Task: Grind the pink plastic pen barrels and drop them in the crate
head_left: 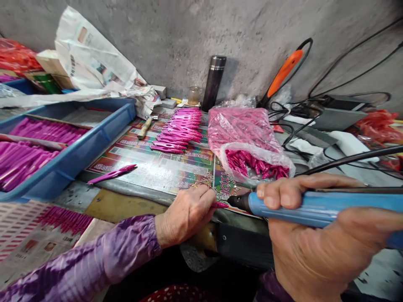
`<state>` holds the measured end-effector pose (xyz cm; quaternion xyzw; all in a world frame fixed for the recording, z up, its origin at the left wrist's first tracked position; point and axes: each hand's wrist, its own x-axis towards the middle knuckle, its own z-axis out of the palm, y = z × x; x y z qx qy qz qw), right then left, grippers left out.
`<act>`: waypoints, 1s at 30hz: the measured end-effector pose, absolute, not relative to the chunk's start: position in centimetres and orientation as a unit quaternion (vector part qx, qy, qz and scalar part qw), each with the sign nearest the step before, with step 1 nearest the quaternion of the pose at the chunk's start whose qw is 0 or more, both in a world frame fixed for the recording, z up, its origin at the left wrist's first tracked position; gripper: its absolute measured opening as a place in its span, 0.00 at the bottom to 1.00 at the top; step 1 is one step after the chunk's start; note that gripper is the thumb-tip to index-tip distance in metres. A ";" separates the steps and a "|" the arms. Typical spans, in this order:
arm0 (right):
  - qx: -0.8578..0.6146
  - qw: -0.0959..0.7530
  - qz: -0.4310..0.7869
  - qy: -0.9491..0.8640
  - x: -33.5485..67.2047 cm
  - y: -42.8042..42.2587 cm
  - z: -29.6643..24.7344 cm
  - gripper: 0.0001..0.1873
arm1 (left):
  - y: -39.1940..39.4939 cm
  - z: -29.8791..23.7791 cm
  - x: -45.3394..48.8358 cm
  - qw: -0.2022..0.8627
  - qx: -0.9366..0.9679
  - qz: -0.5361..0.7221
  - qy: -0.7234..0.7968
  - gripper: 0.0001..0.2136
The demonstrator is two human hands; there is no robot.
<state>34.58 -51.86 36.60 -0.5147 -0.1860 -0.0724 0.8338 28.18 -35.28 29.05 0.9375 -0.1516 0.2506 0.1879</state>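
Observation:
My left hand [185, 216] pinches a small magenta plastic piece [219, 205] at the front edge of the bench. My right hand [315, 222] grips a blue-handled soldering iron [315, 207], and its black tip is at the end of that piece. Behind my hands, a stack of magenta plastic clips [178, 131] lies on a printed board [151, 167]. One similar clip [111, 173] lies apart to the left. A clear plastic bag [242, 138] full of magenta pieces sits close to my right hand.
A blue compartment tray [119, 115] holds magenta clips at the left. A small hammer [145, 128], a dark flask [213, 83], crumpled newspaper [94, 54] and an orange-handled tool [283, 73] stand along the concrete wall. Black cables [299, 126] run across the right side.

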 end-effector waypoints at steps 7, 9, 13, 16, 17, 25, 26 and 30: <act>-0.501 0.837 -0.064 -0.209 34.5 -52.1 36.2 0.24 | -35.5 28.3 28.2 0.162 0.930 0.296 -0.146 0.10; -0.500 0.833 -0.067 -0.227 34.6 -52.3 36.2 0.25 | -35.5 28.1 28.2 0.161 0.924 0.312 -0.151 0.10; -0.496 0.830 -0.065 -0.246 34.7 -52.4 36.2 0.25 | -35.5 28.2 28.2 0.164 0.917 0.326 -0.160 0.10; -0.497 0.829 -0.064 -0.247 34.8 -52.3 36.2 0.26 | -35.4 28.2 28.2 0.162 0.922 0.312 -0.161 0.10; -0.501 0.827 -0.067 -0.246 34.8 -52.3 36.2 0.26 | -35.4 28.2 28.2 0.158 0.926 0.303 -0.160 0.09; -0.512 0.823 -0.076 -0.235 35.0 -52.0 36.4 0.31 | -35.3 27.8 28.3 0.132 0.937 0.283 -0.158 0.10; -0.509 0.825 -0.074 -0.233 35.0 -52.0 36.4 0.31 | -35.3 27.9 28.3 0.133 0.937 0.283 -0.158 0.10; -0.509 0.827 -0.073 -0.228 34.9 -52.1 36.5 0.30 | -35.3 28.0 28.3 0.138 0.940 0.270 -0.158 0.12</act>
